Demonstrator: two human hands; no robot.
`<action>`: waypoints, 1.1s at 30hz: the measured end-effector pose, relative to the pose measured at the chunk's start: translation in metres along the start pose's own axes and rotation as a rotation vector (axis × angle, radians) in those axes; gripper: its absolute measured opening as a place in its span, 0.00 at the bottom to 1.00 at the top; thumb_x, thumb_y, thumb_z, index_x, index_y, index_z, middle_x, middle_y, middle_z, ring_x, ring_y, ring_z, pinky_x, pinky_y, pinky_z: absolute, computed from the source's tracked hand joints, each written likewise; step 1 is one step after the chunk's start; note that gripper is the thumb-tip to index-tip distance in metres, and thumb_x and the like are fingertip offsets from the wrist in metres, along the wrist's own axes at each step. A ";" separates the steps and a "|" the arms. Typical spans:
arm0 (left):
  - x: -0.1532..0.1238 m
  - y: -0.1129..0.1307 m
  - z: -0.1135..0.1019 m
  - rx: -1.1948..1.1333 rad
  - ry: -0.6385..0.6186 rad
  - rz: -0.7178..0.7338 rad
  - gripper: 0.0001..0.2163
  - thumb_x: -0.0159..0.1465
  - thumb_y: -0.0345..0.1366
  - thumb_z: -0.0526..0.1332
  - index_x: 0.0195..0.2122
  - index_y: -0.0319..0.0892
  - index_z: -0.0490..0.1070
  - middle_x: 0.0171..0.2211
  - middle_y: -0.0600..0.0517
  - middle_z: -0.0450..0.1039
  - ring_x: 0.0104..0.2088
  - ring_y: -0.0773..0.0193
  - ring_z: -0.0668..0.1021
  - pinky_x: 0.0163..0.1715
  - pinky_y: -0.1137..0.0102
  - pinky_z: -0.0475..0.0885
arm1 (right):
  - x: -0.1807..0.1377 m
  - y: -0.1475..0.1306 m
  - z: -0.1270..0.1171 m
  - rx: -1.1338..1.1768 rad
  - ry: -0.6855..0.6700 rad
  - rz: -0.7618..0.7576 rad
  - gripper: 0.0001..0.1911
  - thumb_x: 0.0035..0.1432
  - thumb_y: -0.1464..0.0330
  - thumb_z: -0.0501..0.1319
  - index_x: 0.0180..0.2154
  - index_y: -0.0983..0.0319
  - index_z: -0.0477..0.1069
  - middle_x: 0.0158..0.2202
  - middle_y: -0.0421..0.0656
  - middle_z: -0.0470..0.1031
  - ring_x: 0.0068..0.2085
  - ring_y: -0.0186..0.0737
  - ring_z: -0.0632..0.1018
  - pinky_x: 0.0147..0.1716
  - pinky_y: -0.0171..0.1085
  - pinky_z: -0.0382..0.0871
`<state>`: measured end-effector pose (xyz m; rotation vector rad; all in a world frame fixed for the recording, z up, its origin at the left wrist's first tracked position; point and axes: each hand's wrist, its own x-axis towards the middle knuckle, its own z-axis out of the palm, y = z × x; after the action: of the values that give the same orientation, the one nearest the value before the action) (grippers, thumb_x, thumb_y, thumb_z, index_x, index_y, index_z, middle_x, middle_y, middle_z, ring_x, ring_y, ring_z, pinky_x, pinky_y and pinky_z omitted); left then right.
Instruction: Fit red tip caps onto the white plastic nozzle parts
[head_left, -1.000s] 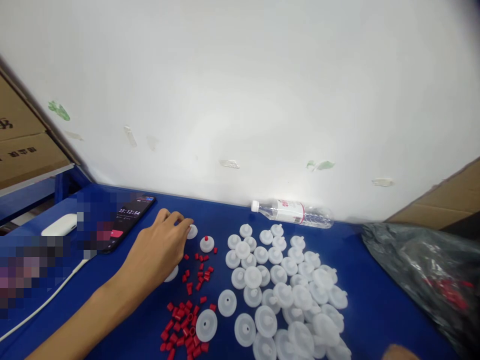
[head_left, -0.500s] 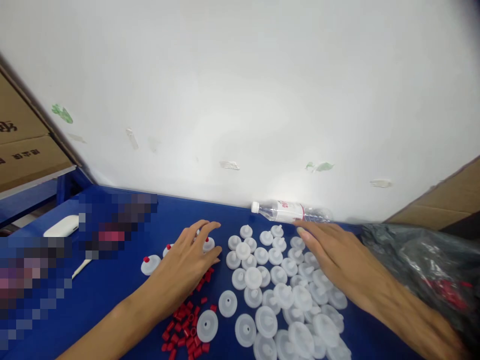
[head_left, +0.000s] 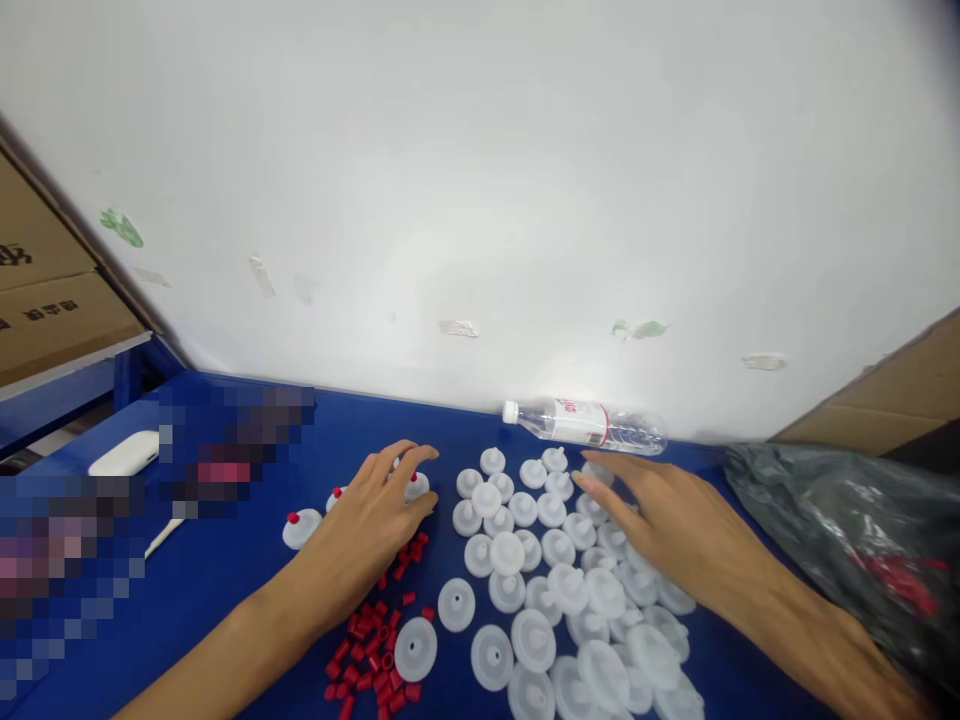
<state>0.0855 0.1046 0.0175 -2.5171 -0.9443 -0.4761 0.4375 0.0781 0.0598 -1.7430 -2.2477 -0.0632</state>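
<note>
My left hand (head_left: 381, 512) is low over the blue table, palm down, with its fingers apart. Between its thumb and fingertips shows a white plastic disc with a red tip (head_left: 416, 487); whether I touch it is unclear. Another red-tipped white disc (head_left: 302, 529) lies left of that wrist, with one more partly behind the hand. Small red caps (head_left: 367, 650) are heaped below the left hand. My right hand (head_left: 664, 515) reaches over the right edge of many loose white discs with nozzles (head_left: 559, 547), thumb and fingers apart, nearest the upper right discs.
A clear plastic bottle (head_left: 577, 424) lies on its side against the white wall (head_left: 480, 200). At the right is a dark plastic bag (head_left: 847, 520) with something red in it. Cardboard boxes (head_left: 52, 290) stand at the left. A white device (head_left: 124, 453) rests on the blue table (head_left: 247, 480).
My right hand has moved slightly left and down, off the bottle's lower edge and toward the upper right discs. My left hand has barely moved.
</note>
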 end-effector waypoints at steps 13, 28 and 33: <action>0.011 0.013 -0.022 -0.262 0.118 -0.091 0.07 0.76 0.27 0.55 0.47 0.43 0.71 0.46 0.49 0.79 0.47 0.57 0.79 0.48 0.59 0.76 | -0.009 -0.045 -0.018 0.289 0.197 -0.352 0.16 0.76 0.71 0.54 0.61 0.53 0.69 0.58 0.48 0.74 0.53 0.40 0.82 0.45 0.37 0.82; 0.017 0.055 -0.044 -0.848 0.353 -0.232 0.08 0.76 0.32 0.60 0.51 0.47 0.78 0.39 0.55 0.78 0.37 0.73 0.81 0.37 0.79 0.79 | -0.024 -0.077 -0.002 0.421 0.126 -0.481 0.09 0.77 0.67 0.56 0.56 0.57 0.67 0.54 0.44 0.82 0.51 0.38 0.85 0.50 0.39 0.83; 0.022 0.059 -0.048 -0.926 0.420 -0.239 0.06 0.75 0.36 0.62 0.49 0.49 0.80 0.39 0.58 0.84 0.38 0.74 0.84 0.42 0.82 0.80 | -0.031 -0.082 -0.003 0.375 0.179 -0.537 0.13 0.74 0.75 0.55 0.56 0.60 0.67 0.57 0.48 0.81 0.55 0.41 0.83 0.56 0.43 0.80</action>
<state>0.1334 0.0526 0.0532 -2.8337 -0.9928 -1.7797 0.3671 0.0264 0.0670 -0.8868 -2.3398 0.0807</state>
